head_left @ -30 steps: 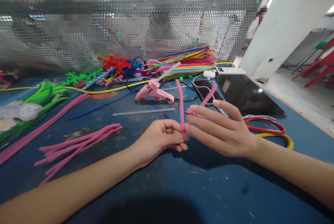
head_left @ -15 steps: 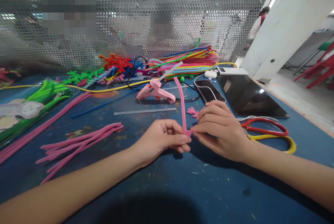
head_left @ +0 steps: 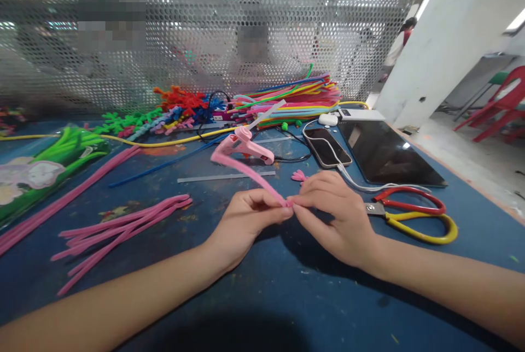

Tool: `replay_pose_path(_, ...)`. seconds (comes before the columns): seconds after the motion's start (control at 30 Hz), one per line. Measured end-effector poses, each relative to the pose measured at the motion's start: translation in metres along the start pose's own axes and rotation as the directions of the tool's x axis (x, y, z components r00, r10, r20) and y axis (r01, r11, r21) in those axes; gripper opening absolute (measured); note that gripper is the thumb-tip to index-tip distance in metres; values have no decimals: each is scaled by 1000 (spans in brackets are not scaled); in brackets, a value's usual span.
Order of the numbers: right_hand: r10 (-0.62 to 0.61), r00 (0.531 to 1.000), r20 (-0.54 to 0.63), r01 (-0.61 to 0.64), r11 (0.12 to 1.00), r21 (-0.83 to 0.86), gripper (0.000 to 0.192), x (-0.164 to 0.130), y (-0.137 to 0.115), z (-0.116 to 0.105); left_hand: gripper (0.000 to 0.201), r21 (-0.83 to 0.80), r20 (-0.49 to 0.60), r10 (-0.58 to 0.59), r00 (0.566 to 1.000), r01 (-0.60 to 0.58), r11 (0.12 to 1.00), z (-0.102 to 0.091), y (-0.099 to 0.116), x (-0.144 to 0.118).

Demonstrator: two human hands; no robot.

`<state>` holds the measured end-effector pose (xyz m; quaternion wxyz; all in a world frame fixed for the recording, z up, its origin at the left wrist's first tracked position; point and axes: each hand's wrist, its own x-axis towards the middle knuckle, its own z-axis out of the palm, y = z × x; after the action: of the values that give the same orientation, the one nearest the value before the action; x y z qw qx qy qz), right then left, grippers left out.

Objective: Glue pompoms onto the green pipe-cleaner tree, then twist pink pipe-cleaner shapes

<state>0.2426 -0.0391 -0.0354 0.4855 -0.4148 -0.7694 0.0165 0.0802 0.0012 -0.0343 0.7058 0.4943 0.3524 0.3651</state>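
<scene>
A pink pipe cleaner (head_left: pixel 250 172) runs up and left from my fingertips, its near end bent into a small bundle. My left hand (head_left: pixel 246 221) pinches it between thumb and forefinger. On the other side, my right hand (head_left: pixel 338 212) grips that same bent end, the two sets of fingertips almost touching. The bundle itself is mostly covered by my fingers. Just beyond my right hand lies a small pink looped piece (head_left: pixel 299 176). Folded pink pipe cleaners (head_left: pixel 131 226) rest left of my left hand. Scissors (head_left: pixel 422 220) with red and yellow handles lie right of my right hand.
A pink glue gun (head_left: pixel 243 147) stands beyond my hands, near a glue stick (head_left: pixel 225 177). Behind are a heap of coloured pipe cleaners (head_left: pixel 287 98) and a perforated metal screen (head_left: pixel 197 29). A phone (head_left: pixel 328 147) and tablet (head_left: pixel 385 150) lie right, a green packet (head_left: pixel 61 169) left.
The pink pipe cleaner has swung from upright to slanting left, crossing in front of the glue gun. My right hand has moved left and closed on its bent end beside my left fingertips.
</scene>
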Motion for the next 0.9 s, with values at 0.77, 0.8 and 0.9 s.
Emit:
replay_pose_path(0.77, 441, 870, 218, -492, 792, 361, 16, -7, -10, 3, 17, -41, -11, 29, 1000, -29, 999, -5, 2, 4)
replay_pose_path(0.8, 491, 838, 238, -546, 743, 386, 14, -6, -10, 3, 16, -30, -10, 25, 1000, -26, 999, -5, 2, 4)
replay_pose_path(0.9, 576, 752, 322, -656, 604, 452, 14, -5, -8, 4, 16, -20, 20, 10, 1000, -9, 1000, -5, 3, 4)
